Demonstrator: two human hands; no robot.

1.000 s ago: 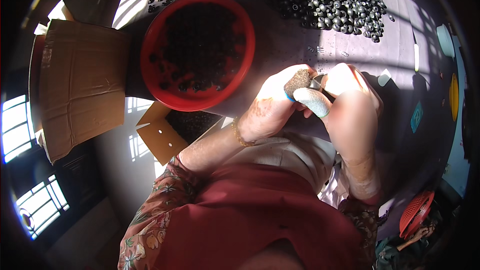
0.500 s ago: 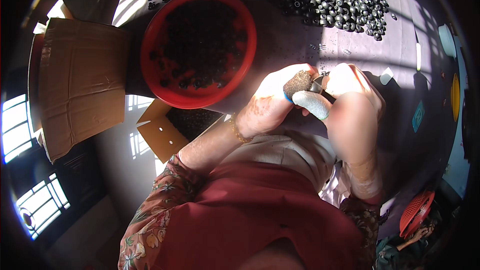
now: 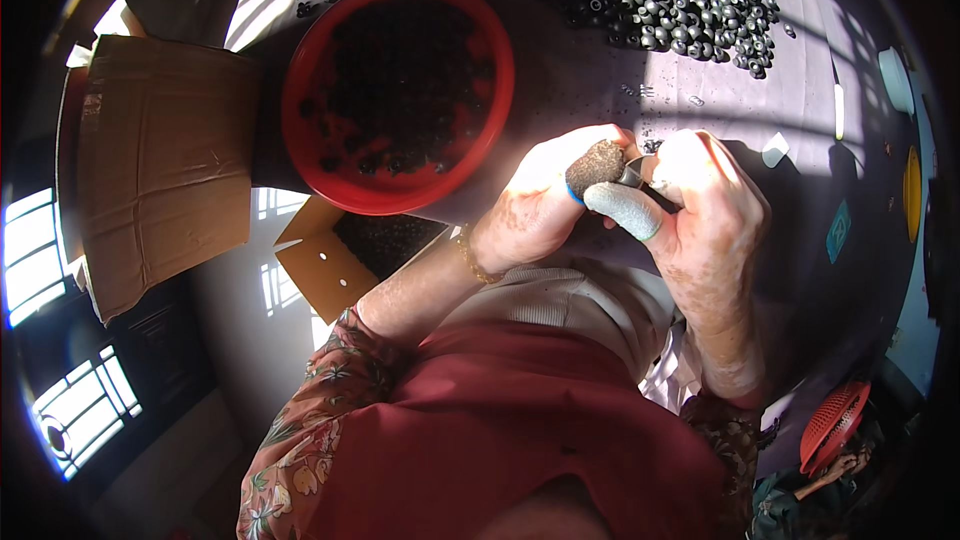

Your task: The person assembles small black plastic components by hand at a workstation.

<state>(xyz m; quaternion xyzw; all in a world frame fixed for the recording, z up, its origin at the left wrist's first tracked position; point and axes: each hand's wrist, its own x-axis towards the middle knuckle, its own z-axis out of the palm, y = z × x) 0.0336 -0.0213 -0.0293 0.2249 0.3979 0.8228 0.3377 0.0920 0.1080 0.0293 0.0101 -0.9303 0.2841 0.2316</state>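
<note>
In front of my body, both hands meet with bent fingers over one small dark, shiny round piece. My left hand pinches it; a brown, rough-looking cover with a blue band sits on that thumb. From the other side my right hand closes in, its thumb in a pale grey finger cover pressed near the piece. A thin metal blade-like edge shows between the right fingers, mostly hidden by them. Beyond the hands lies a heap of shiny black and grey round pieces.
A red basin of dark pieces stands left, beside a cardboard box and a lower open box of dark bits. At right lie a white scrap, a teal packet and a red colander near another person's hand.
Both hands keep almost the same place and grip. My right hand shows sharply now, where before it was partly blurred. The heap and basin have not visibly moved.
</note>
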